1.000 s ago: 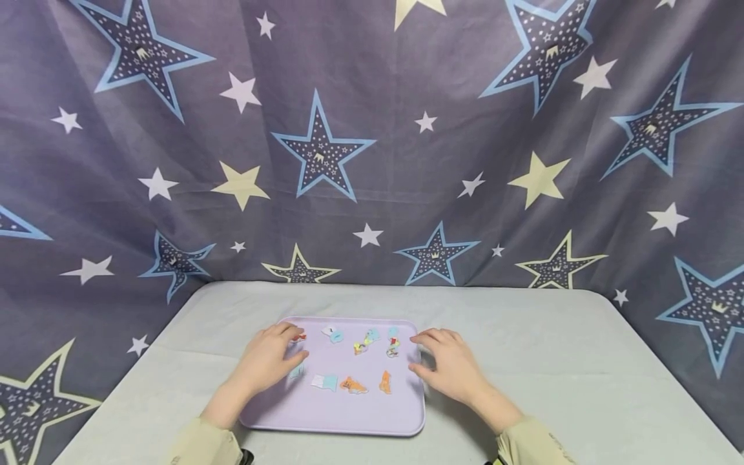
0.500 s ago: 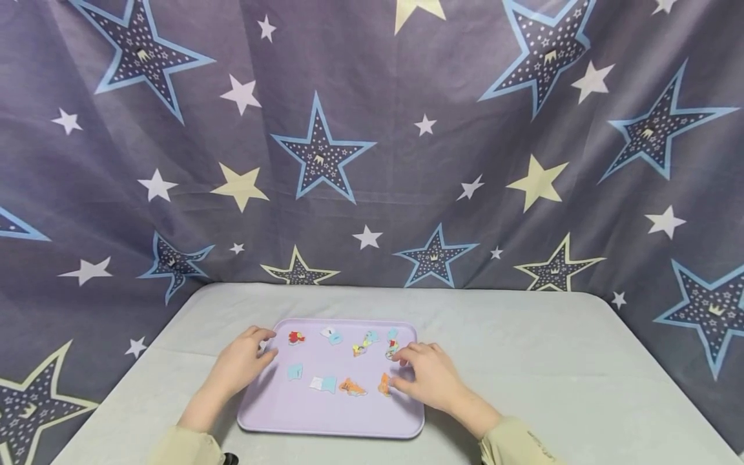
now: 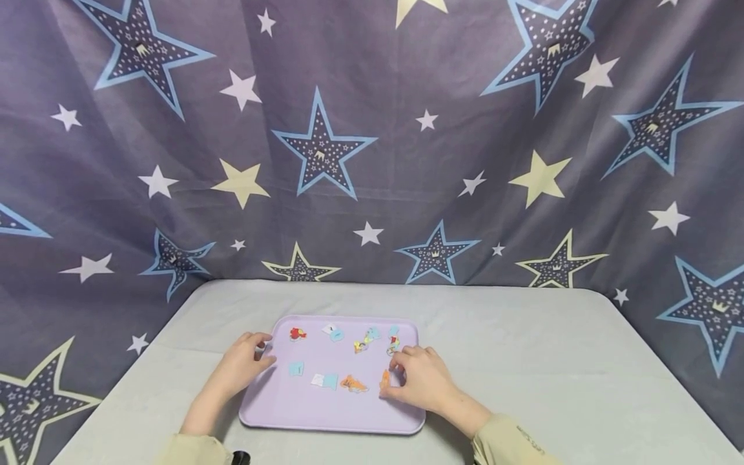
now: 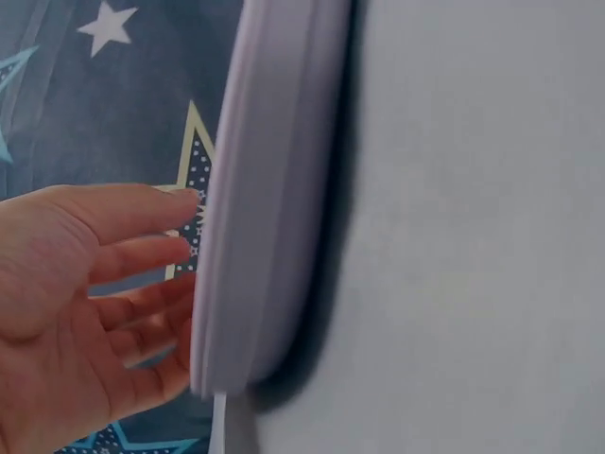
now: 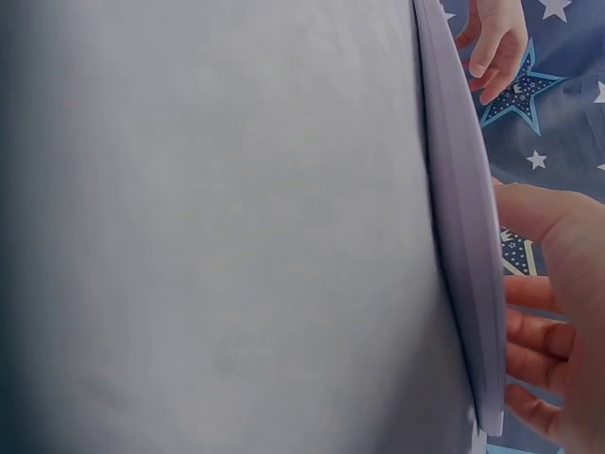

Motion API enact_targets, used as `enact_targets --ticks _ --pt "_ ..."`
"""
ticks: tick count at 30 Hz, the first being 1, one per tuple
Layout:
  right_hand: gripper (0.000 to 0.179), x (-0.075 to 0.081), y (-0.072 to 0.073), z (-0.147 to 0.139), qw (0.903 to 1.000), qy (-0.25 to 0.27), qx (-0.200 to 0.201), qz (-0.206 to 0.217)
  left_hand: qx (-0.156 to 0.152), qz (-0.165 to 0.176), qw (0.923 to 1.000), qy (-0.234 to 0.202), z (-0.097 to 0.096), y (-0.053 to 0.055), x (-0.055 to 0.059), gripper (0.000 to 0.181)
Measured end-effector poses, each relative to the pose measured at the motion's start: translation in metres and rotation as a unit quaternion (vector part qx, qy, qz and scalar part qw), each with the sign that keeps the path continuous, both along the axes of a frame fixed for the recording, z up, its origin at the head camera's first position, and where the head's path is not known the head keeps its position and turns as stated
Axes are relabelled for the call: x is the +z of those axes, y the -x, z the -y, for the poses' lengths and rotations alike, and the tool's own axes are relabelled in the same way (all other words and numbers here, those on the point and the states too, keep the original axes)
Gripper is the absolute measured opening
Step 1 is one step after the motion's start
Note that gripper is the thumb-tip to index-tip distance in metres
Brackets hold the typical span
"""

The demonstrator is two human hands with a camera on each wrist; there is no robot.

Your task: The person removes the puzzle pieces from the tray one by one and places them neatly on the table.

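My right hand (image 3: 421, 380) is over the right side of the lilac tray (image 3: 325, 416), thumb and index finger at the two ends of a small orange puzzle piece (image 3: 385, 380). In the right wrist view, the tray rim hides these fingertips. At the tray's left rim is my left hand (image 3: 237, 369), its fingers loosely bent and holding nothing. A longer orange piece (image 3: 353, 384) lies left of the right hand, beside a white and light-blue piece (image 3: 324, 381). Near the back right corner, a colourful piece (image 3: 392, 341) lies just beyond the right fingers.
Other flat pieces lie on the tray: a red one (image 3: 298, 334), a light-blue one (image 3: 296, 369), a white and blue pair (image 3: 333, 332) and a yellow and blue one (image 3: 366, 340). The pale table (image 3: 552, 368) ends at a star-patterned curtain (image 3: 372, 161).
My left hand has drawn back left from over the red piece to the tray's rim. The right hand has moved left and down from the right rim onto the small orange puzzle piece.
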State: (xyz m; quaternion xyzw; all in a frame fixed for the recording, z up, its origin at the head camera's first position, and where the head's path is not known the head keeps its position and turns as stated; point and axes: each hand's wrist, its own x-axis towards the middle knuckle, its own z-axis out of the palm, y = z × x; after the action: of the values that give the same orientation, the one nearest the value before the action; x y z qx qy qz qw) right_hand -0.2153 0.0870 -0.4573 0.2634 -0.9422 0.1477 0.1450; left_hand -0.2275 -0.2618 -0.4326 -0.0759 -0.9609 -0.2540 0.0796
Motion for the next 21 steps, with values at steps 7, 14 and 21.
enact_targets --ticks 7,14,21 --pt "0.039 0.0044 -0.0007 0.0007 0.9998 -0.010 0.017 0.002 0.004 0.027 0.9996 0.011 -0.0009 -0.0048 0.0007 0.052" --pt "0.027 0.0063 -0.0008 0.0002 0.9991 -0.011 0.040 0.012 -0.001 0.036 0.9988 0.033 -0.0011 -0.0070 0.0005 0.051" --pt "0.020 0.0059 0.0005 -0.0003 0.9982 -0.010 0.055 0.021 -0.011 0.036 0.9989 0.029 0.0025 -0.0072 -0.0037 0.046"
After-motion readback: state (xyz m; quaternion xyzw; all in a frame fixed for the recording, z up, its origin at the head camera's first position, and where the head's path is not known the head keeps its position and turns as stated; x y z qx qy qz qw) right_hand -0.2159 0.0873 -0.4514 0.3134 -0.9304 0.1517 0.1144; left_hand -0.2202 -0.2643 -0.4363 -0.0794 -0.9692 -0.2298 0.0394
